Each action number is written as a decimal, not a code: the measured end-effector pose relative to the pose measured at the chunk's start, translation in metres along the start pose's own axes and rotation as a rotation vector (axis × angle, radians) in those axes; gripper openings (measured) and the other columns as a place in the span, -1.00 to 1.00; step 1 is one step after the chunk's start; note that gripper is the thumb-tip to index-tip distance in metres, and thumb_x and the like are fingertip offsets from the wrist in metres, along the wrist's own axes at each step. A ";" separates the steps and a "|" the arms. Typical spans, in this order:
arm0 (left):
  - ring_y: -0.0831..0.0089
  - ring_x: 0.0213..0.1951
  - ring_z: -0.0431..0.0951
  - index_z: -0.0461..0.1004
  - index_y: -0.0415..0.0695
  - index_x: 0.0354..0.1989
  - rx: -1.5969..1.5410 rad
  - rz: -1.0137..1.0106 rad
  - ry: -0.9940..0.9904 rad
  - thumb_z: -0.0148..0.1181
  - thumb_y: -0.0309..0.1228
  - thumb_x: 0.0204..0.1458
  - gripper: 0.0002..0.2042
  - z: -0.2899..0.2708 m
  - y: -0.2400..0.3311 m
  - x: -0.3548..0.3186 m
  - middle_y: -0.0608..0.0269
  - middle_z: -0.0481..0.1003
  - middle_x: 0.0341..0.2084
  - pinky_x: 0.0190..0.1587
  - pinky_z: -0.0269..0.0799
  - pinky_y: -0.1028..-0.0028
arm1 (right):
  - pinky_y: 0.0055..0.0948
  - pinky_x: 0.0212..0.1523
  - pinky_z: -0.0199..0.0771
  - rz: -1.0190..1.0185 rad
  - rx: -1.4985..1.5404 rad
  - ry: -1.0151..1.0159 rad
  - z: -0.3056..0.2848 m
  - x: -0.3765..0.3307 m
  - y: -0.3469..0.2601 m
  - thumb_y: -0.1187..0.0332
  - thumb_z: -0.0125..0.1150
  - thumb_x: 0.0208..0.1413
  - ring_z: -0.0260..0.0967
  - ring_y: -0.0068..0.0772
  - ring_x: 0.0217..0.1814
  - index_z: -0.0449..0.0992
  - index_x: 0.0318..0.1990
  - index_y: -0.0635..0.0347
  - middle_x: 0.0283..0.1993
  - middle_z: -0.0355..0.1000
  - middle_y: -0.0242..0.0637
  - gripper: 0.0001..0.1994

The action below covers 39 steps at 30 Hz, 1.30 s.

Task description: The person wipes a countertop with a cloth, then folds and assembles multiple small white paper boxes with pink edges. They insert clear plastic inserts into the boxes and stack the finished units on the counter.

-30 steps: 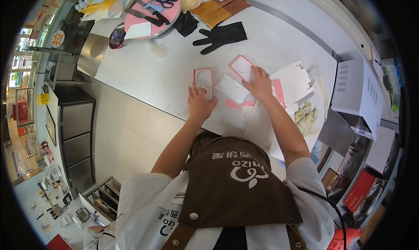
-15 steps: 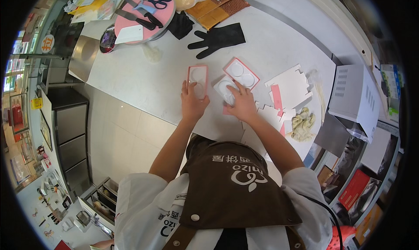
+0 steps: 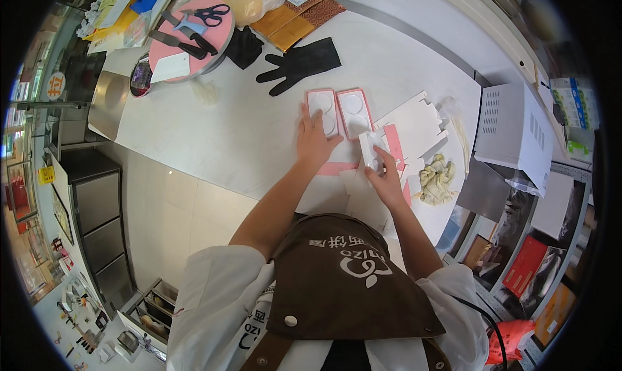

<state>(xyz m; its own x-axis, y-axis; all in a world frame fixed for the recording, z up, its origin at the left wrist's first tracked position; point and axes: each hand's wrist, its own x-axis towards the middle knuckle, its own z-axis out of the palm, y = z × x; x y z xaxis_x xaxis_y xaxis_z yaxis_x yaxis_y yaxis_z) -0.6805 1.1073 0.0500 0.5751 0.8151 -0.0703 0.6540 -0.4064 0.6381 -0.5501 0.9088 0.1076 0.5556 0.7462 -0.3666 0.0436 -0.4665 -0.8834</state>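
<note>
Two pink-rimmed white trays with round hollows lie side by side on the white counter (image 3: 246, 131). My left hand (image 3: 315, 140) rests flat on the left tray (image 3: 322, 105), fingers spread. The right tray (image 3: 355, 112) lies just beside it, untouched. My right hand (image 3: 386, 177) pinches a small white folded card piece (image 3: 370, 149) near the front of the counter, above a stack of flat white box blanks (image 3: 414, 122) with pink strips.
A black glove (image 3: 301, 63) lies behind the trays. A pink round board (image 3: 191, 37) carries scissors (image 3: 210, 13) and a knife. Brown packets (image 3: 295, 18), crumpled yellowish gloves (image 3: 437, 177) and a white appliance (image 3: 512, 134) stand to the right. Metal drawers (image 3: 97, 209) sit at the left.
The two trays now lie side by side farther back. My left hand shifted onto the left tray. My right hand drew back toward me and took up a white card piece.
</note>
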 end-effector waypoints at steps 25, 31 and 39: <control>0.31 0.15 0.41 0.00 -0.08 0.56 -1.104 -0.079 -0.163 0.36 -0.33 0.08 -0.13 -0.178 0.045 -0.120 0.11 0.29 0.20 0.10 0.49 0.31 | -0.44 -0.04 0.45 -0.158 0.339 -0.643 0.054 -0.063 -0.143 0.32 0.34 0.27 0.45 -0.52 -0.12 0.56 -0.13 0.26 -0.18 0.52 -0.35 -0.81; 0.34 0.15 0.41 0.05 -0.09 0.54 -1.074 -0.005 -0.117 0.43 -0.20 0.02 -0.08 -0.218 0.077 -0.138 0.16 0.30 0.18 0.12 0.41 0.33 | -0.49 -0.18 0.46 -0.368 0.372 -0.613 0.049 -0.094 -0.178 0.44 0.30 0.25 0.43 -0.56 -0.27 0.55 -0.17 0.30 -0.28 0.52 -0.37 -0.89; 0.35 0.16 0.41 0.07 -0.09 0.53 -1.096 0.039 -0.104 0.48 -0.15 -0.02 -0.05 -0.232 0.092 -0.150 0.19 0.32 0.20 0.12 0.39 0.32 | -0.58 -0.31 0.41 -0.439 0.391 -0.518 0.049 -0.112 -0.198 0.54 0.29 0.23 0.40 -0.66 -0.35 0.51 -0.21 0.30 -0.32 0.50 -0.38 -0.93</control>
<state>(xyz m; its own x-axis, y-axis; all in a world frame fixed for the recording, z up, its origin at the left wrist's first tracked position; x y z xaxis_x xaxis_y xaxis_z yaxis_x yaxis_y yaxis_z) -0.8202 1.0437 0.2977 0.6585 0.7496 -0.0664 -0.1270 0.1977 0.9720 -0.6620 0.9406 0.3091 0.0927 0.9951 0.0357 -0.1794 0.0520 -0.9824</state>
